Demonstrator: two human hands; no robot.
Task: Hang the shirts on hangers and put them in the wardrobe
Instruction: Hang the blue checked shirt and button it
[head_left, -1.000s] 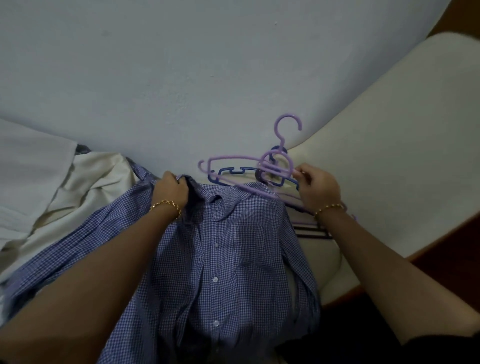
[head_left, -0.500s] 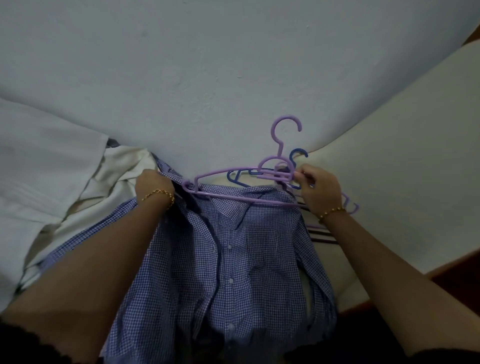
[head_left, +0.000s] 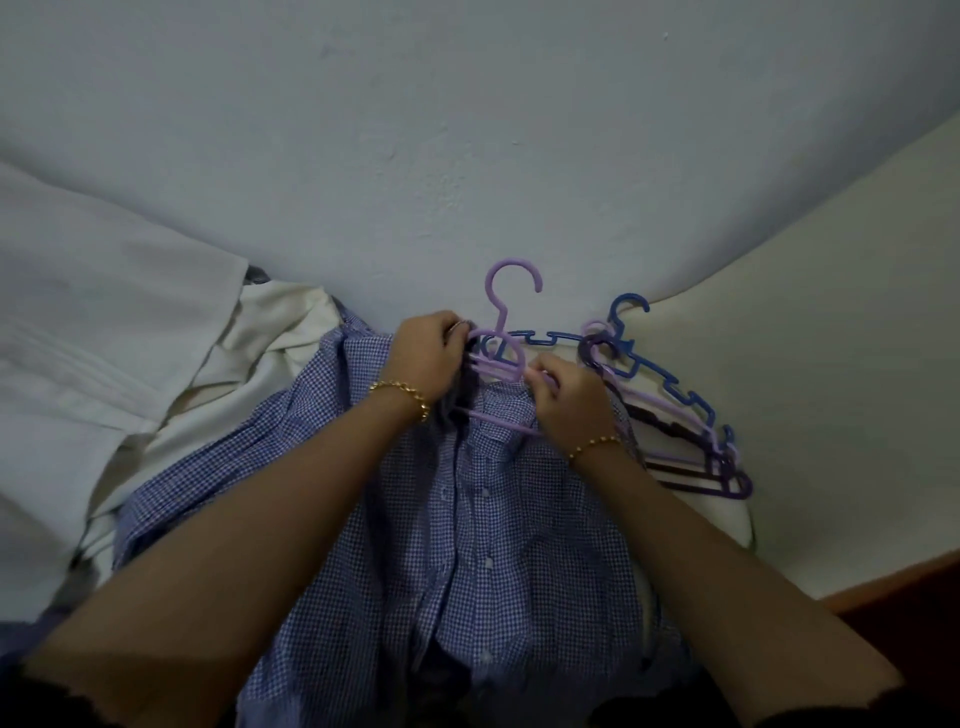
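Both forearms enter from the bottom edge, which cuts them off; they cover parts of the checked shirt (head_left: 483, 519), whose hem also runs out of frame; the blue-and-white shirt lies buttoned, front up, on a cream surface (head_left: 779, 364), collar toward the wall (head_left: 415, 156); the hands are close together at the collar; the left hand (head_left: 426, 358) clutches shirt fabric there, its fingertips hidden; the right hand (head_left: 571, 400) pinches the lilac hanger (head_left: 511, 265), partly tucked inside the neck, hook upright; spare hangers (head_left: 722, 457) are heaped just right; a cream garment (head_left: 270, 332) lies left.
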